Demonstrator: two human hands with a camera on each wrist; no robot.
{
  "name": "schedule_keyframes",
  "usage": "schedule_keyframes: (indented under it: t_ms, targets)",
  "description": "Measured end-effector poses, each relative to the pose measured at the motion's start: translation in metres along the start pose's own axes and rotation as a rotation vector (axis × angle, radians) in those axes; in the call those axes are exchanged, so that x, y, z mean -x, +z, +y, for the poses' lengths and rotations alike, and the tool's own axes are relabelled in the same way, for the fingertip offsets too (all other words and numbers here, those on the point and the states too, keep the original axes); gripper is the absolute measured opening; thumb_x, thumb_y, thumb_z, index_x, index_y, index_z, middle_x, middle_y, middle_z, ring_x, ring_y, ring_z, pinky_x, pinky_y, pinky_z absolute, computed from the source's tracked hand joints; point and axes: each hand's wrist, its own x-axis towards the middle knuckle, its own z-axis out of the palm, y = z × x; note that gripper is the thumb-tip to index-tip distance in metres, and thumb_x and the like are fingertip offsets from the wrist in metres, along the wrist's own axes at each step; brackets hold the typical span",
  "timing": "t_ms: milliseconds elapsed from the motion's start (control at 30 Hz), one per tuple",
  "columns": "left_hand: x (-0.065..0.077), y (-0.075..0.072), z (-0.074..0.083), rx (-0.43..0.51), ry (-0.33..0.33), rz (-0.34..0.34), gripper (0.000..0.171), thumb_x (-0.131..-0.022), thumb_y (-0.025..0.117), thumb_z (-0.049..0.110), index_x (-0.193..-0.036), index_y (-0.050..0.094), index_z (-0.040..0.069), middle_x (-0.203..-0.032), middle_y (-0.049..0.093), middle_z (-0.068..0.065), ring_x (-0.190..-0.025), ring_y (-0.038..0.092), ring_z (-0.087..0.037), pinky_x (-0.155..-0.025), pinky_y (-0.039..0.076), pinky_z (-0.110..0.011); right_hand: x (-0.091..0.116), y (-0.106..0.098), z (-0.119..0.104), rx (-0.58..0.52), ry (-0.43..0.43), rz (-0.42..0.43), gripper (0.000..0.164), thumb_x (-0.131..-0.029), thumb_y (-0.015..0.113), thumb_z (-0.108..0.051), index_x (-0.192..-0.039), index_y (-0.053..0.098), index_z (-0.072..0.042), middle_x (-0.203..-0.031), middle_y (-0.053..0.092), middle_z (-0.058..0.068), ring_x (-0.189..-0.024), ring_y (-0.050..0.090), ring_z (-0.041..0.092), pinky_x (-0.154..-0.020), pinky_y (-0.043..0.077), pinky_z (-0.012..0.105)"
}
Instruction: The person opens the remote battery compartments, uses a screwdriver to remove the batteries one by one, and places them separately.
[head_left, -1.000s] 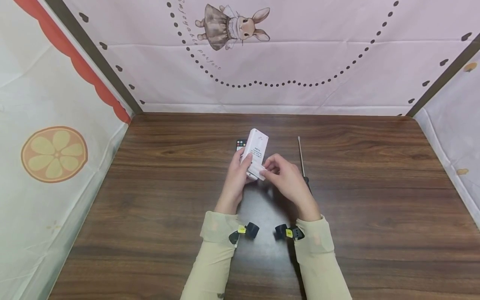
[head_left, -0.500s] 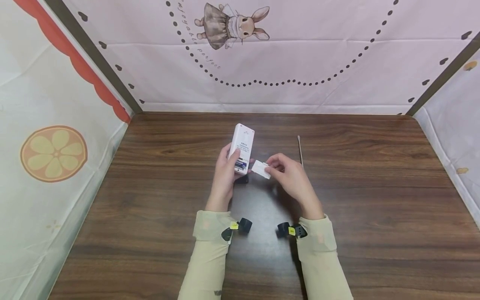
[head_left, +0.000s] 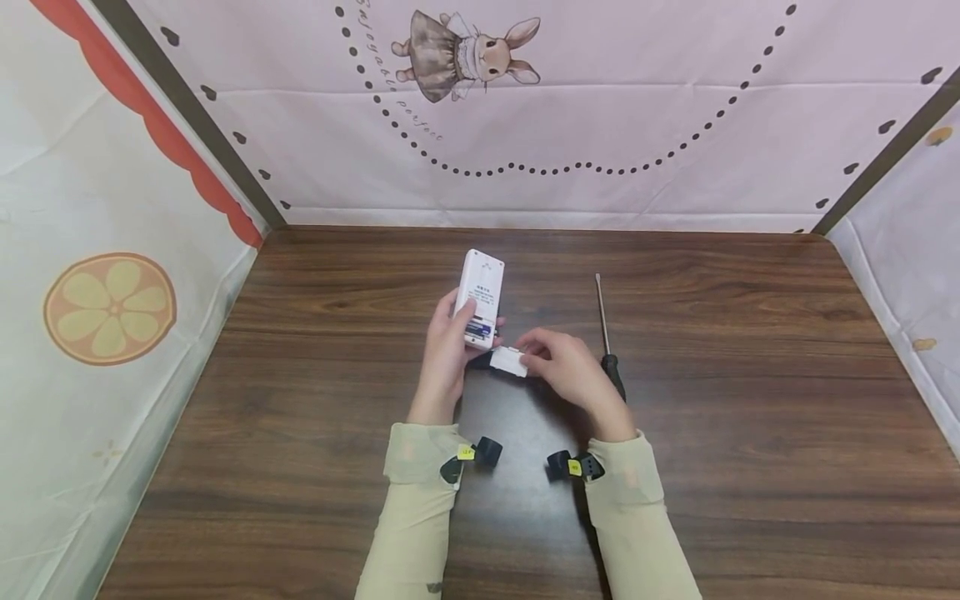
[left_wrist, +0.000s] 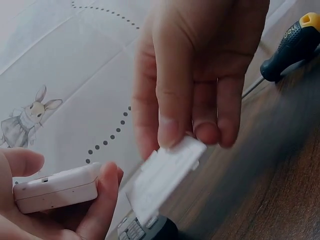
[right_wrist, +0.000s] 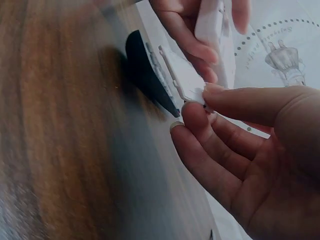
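A white remote control (head_left: 482, 283) lies back side up in my left hand (head_left: 444, 350), which grips it with the thumb across its back. Its battery compartment (head_left: 477, 329) is uncovered at the near end, with batteries showing inside. Just right of and below that end, my right hand (head_left: 570, 367) pinches a white battery cover (head_left: 509, 362) between thumb and fingers. The cover is apart from the remote; in the left wrist view the battery cover (left_wrist: 165, 175) hangs tilted from the fingertips. Beneath them a black remote control (right_wrist: 147, 72) lies on the table, mostly hidden in the head view.
To the right of my right hand a screwdriver (head_left: 611, 371) with a dark and yellow handle lies on the brown wooden table (head_left: 750, 375). A pink printed cloth wall (head_left: 600, 125) stands at the table's back edge, with cloth walls on both sides.
The battery cover has come away from the white remote, uncovering the batteries. My left hand has moved left with the remote. The right hand went slightly right, then back with the cover.
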Motion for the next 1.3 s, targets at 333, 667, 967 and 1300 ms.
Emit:
schedule_keyframes:
  t_ms: [333,667,967,1300]
  targets:
    - [0.0002,0.0027,0.0006,-0.011,-0.004,-0.015,0.038,-0.097,0.045,0.025,-0.134,0.038,0.020,-0.120,0.055,-0.013,-0.100,0.062,-0.033,-0.073,0.055,-0.040,-0.0013,0.0047,0.0040,-0.009,-0.012,-0.045,0.017,-0.087,0.062,-0.016,-0.104,0.065,-0.016,-0.083,0.066,-0.003,-0.072,0.058,0.010,-0.073,0.047,0.033]
    - [0.0002,0.0033,0.0001,-0.026,0.003,-0.017,0.037,-0.097,0.044,0.024,-0.134,0.039,0.019,-0.119,0.056,-0.013,-0.097,0.064,-0.030,-0.074,0.054,-0.042,-0.0017,0.0068,0.0049,0.008,-0.002,-0.132,0.016,-0.088,0.061,-0.018,-0.103,0.065,-0.017,-0.080,0.064,-0.005,-0.071,0.056,0.011,-0.071,0.045,0.031]
    - [-0.0006,0.0027,-0.0010,-0.023,0.006,-0.017,0.036,-0.097,0.044,0.023,-0.133,0.040,0.017,-0.117,0.057,-0.015,-0.098,0.063,-0.033,-0.074,0.055,-0.042,-0.0030,0.0085,0.0063,0.030,-0.035,-0.151,0.014,-0.086,0.062,-0.017,-0.099,0.066,-0.015,-0.078,0.064,-0.004,-0.071,0.056,0.010,-0.071,0.046,0.031]
    - [0.0003,0.0023,-0.0016,-0.035,0.004,-0.011,0.037,-0.097,0.044,0.024,-0.134,0.040,0.017,-0.118,0.057,-0.014,-0.102,0.060,-0.038,-0.071,0.055,-0.040,-0.0015,0.0108,0.0066,0.034,-0.010,-0.149,0.008,-0.083,0.064,-0.012,-0.091,0.064,-0.014,-0.072,0.062,-0.003,-0.061,0.056,0.009,-0.061,0.045,0.025]
